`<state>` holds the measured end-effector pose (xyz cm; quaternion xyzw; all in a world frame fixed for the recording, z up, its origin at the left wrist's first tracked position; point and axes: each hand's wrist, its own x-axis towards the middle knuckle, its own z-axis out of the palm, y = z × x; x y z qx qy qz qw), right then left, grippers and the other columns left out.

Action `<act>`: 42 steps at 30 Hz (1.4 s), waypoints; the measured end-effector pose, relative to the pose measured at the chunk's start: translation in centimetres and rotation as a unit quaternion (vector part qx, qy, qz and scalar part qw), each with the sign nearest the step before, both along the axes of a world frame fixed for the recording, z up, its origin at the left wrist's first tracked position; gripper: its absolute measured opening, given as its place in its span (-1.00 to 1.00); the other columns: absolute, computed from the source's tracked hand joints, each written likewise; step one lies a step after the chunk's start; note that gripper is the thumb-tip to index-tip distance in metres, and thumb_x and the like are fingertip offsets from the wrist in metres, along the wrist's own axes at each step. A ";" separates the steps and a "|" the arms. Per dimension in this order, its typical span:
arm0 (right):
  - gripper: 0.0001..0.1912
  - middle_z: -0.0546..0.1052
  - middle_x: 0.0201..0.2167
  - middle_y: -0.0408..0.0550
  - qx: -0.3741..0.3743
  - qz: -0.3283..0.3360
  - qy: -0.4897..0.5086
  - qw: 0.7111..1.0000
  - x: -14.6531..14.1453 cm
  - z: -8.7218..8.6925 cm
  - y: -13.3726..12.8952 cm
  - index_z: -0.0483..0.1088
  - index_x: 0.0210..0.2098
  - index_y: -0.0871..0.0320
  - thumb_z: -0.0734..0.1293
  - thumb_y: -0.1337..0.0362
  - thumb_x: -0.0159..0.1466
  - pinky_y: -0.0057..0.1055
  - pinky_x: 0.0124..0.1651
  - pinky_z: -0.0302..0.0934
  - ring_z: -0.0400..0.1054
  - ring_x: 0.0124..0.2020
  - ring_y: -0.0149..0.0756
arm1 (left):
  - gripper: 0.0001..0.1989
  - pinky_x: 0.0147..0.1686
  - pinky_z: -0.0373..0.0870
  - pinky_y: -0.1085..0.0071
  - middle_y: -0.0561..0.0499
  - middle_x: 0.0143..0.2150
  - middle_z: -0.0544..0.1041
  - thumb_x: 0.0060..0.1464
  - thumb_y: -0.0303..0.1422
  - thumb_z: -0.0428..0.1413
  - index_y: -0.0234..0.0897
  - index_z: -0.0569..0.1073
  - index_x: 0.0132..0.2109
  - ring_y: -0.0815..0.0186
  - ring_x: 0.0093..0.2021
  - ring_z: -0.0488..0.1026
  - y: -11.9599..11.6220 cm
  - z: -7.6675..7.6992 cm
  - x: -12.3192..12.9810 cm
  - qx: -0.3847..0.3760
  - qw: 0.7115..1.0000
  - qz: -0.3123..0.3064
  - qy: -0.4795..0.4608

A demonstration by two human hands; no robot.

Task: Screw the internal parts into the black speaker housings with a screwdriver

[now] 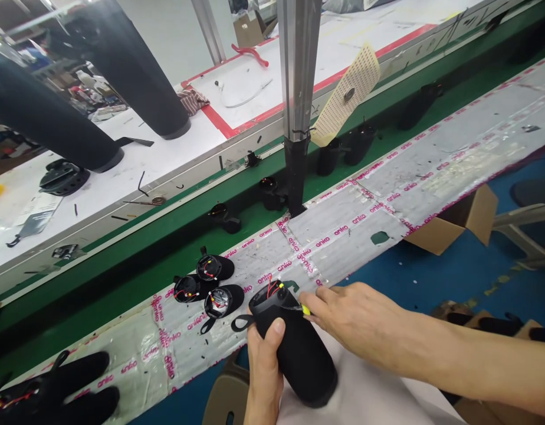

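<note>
A black fabric-covered cylinder (305,363) is tilted in front of me, with red wires sticking out of its open upper end. My left hand (266,360) is wrapped round its left side, the thumb lying across the front. A black loop strap (242,322) hangs from the rim on that side. My right hand (343,304) is closed on a thin tool with a yellow part (305,310), whose tip meets the cylinder's rim. Three more black cylinders stand just to the left, one of them (223,300) with a silvery inside and wires.
The cylinders stand on a taped grey ledge (338,236). More cylinders lie at the lower left (86,369). Beyond is a green conveyor (166,236) carrying black parts. A metal post (299,77) rises behind it. An open cardboard box (449,230) is at the right.
</note>
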<state>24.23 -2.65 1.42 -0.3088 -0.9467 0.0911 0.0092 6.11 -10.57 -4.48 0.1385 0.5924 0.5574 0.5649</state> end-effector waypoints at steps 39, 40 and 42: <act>-0.63 0.51 -0.33 -0.01 0.004 -0.095 -0.091 0.991 -4.5 -1.0 -2.9 0.24 -0.05 0.20 0.28 0.58 0.18 -0.31 -0.56 0.03 0.47 -0.43 -0.19 | -0.18 0.13 0.29 0.12 -0.11 0.02 0.53 -0.13 -0.08 0.40 -0.21 0.34 0.25 -0.01 0.07 0.45 -0.1 -0.4 -1.3 -0.057 0.962 0.010 0.267; -0.66 0.51 -0.35 -0.04 0.002 -0.102 -0.078 0.992 -4.4 -1.3 -2.9 0.23 -0.04 0.19 0.29 0.55 0.23 -0.31 -0.54 0.03 0.45 -0.45 -0.21 | -0.18 0.13 0.31 0.14 -0.10 0.01 0.54 -0.14 -0.10 0.41 -0.20 0.35 0.24 0.00 0.07 0.46 0.0 -0.5 -1.3 -0.053 0.966 0.016 0.251; -0.74 0.49 -0.38 -0.12 -0.017 -0.107 -0.037 0.993 -4.0 -1.9 -2.7 0.22 -0.04 0.15 0.28 0.48 0.32 -0.31 -0.52 0.01 0.42 -0.49 -0.25 | -0.21 0.11 0.35 0.16 -0.08 0.01 0.56 -0.11 -0.09 0.39 -0.19 0.35 0.24 0.04 0.05 0.49 0.2 -0.5 -1.0 -0.040 0.978 0.021 0.205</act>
